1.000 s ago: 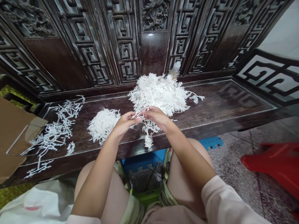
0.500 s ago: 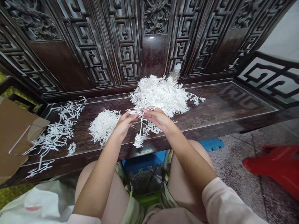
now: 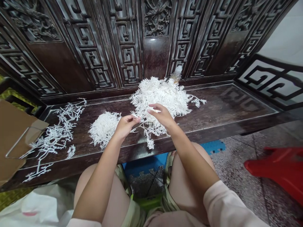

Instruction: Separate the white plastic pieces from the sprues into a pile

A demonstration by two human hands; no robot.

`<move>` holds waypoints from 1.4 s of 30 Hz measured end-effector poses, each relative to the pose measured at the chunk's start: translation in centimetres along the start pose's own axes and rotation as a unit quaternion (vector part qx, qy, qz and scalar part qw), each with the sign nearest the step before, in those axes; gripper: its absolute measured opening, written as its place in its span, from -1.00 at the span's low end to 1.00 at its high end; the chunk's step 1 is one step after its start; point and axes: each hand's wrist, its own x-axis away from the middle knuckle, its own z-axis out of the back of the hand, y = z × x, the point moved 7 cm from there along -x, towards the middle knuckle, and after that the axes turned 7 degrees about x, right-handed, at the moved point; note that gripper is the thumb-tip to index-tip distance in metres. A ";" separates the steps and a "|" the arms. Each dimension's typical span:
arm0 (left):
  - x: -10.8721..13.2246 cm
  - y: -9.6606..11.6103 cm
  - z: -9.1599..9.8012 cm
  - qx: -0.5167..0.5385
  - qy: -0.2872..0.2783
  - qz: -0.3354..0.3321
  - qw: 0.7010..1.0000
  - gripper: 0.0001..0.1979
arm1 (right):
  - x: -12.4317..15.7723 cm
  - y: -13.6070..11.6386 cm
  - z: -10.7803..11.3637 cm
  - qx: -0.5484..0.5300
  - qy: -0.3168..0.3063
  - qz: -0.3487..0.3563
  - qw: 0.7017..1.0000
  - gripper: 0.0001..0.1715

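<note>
My left hand (image 3: 126, 124) pinches a white branching plastic sprig (image 3: 142, 126) between thumb and fingers. One arm of the sprig hangs down toward the bench's front edge and ends in a tufted tip. Just right of it, my right hand (image 3: 162, 115) has its thumb and fingers apart, with nothing visibly gripped. Behind both hands rises a large heap of white sprigs (image 3: 163, 91). A smaller pile of short white pieces (image 3: 105, 126) lies left of my left hand. Farther left are bare white stems (image 3: 55, 135) in a loose tangle.
All this lies on a dark wooden bench (image 3: 224, 104) with a carved back. A small clear bottle (image 3: 176, 75) stands behind the heap. At far left is a cardboard box (image 3: 17, 135). A red plastic object (image 3: 276, 167) is on the floor at right.
My right hand has come off the sprig and its fingers have spread. The sprig's hanging tip has swung to the right. My left hand keeps its pinch.
</note>
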 end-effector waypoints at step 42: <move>0.2 1.2 -0.8 -0.169 -0.088 -0.093 0.977 -0.61 | 1.0 0.2 -4.8 0.081 -0.225 0.062 0.969 -0.81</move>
